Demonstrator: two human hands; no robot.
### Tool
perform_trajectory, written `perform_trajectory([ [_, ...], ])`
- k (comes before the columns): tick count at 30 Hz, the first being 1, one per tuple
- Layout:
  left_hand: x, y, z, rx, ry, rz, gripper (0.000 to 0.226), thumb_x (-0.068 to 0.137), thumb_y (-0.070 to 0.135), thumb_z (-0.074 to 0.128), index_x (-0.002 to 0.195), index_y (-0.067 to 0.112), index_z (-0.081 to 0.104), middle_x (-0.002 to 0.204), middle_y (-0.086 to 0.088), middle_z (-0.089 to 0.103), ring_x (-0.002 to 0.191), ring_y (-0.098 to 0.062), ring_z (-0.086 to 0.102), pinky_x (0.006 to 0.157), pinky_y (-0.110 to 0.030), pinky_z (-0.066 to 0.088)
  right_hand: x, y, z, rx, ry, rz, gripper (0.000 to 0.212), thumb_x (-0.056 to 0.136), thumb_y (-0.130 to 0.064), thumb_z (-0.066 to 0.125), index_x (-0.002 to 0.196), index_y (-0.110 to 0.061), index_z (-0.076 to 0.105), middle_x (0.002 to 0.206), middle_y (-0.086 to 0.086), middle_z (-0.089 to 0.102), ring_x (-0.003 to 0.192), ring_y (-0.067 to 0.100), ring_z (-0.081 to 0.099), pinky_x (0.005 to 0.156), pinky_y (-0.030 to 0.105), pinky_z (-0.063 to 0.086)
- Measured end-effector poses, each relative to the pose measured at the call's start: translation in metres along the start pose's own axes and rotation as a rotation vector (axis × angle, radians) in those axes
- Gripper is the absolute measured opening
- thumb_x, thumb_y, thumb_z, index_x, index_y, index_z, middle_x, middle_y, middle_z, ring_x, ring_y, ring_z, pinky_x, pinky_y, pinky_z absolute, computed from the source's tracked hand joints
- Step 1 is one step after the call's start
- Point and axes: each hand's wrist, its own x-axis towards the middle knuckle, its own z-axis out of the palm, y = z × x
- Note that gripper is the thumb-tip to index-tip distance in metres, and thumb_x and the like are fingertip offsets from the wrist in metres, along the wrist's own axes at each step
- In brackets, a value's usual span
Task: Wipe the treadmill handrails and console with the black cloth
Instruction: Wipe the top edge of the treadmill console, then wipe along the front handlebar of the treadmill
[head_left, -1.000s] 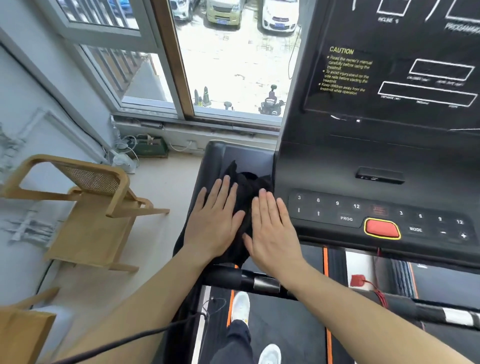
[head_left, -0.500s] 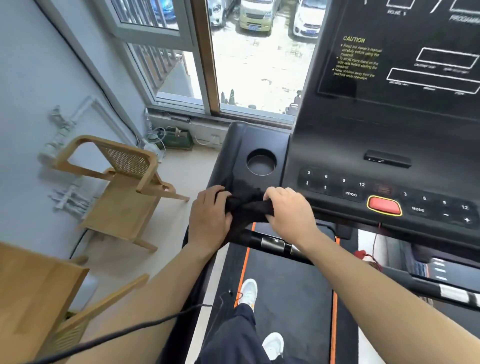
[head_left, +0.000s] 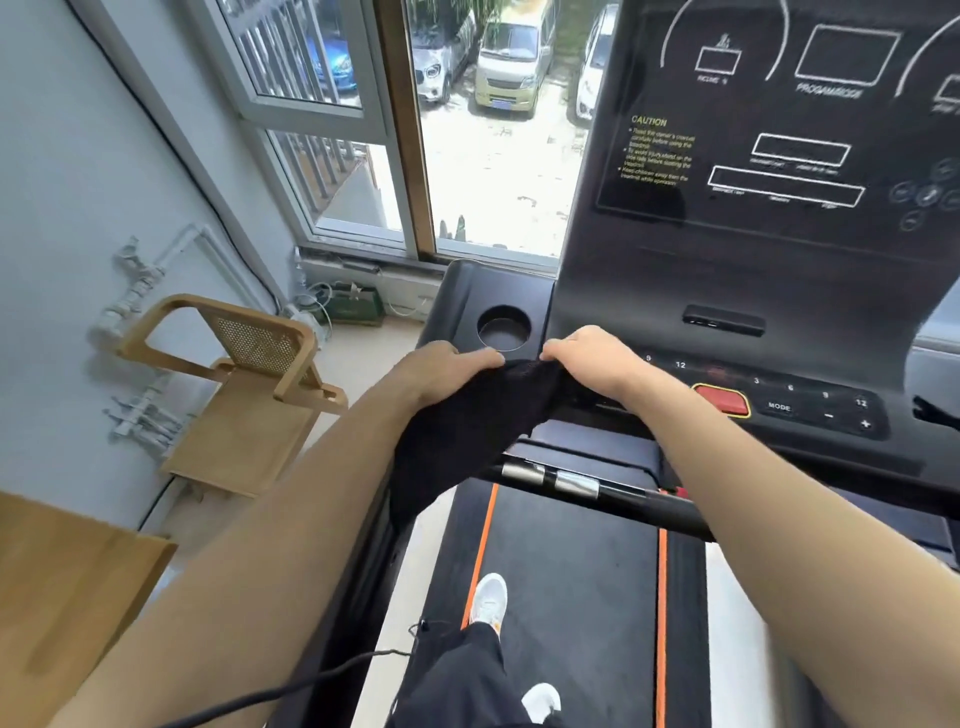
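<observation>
The black cloth (head_left: 462, 431) hangs stretched between my two hands, just in front of the treadmill console (head_left: 753, 249). My left hand (head_left: 441, 374) pinches its left top corner beside the round cup holder (head_left: 503, 327). My right hand (head_left: 587, 358) pinches the right top corner over the left end of the button panel (head_left: 810, 405). The cloth's lower part drapes down over the left side of the black crossbar handrail (head_left: 613, 493). Both hands are closed on the fabric.
A red stop button (head_left: 724, 401) sits right of my right wrist. The treadmill belt (head_left: 571, 597) with orange stripes runs below, with my feet on it. A wooden chair (head_left: 244, 395) stands at the left by the wall, under the window (head_left: 415, 156).
A second ago both palms pressed the cloth flat on the cup-holder tray. My hands then bunched it, lifted it off and spread it out between them, uncovering the cup holder.
</observation>
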Motion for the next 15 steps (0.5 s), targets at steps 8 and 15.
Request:
perform_trajectory([
  [8,-0.003,0.032,-0.007,-0.36,0.288,0.393,0.037,0.082,-0.001,0.058,0.11,0.023,0.063,0.101,0.005,0.067,0.091,-0.011,0.062,0.069,-0.017,0.042,-0.02,0.001,-0.038,0.448,0.208,-0.283,0.018,0.08,-0.015,0.062,0.069,-0.027,0.069,0.069,-0.007,0.064,0.067,0.014,0.055,0.059,0.029,0.045],
  [15,-0.016,-0.019,0.024,0.092,0.315,0.52,0.045,0.075,0.006,0.064,0.113,0.03,0.061,0.09,0.015,0.054,0.082,-0.009,0.057,0.077,-0.029,0.048,-0.044,0.045,0.009,0.073,0.05,-0.262,0.014,0.074,-0.012,0.062,0.08,-0.024,0.059,0.075,-0.005,0.068,0.062,0.017,0.061,0.064,0.033,0.051],
])
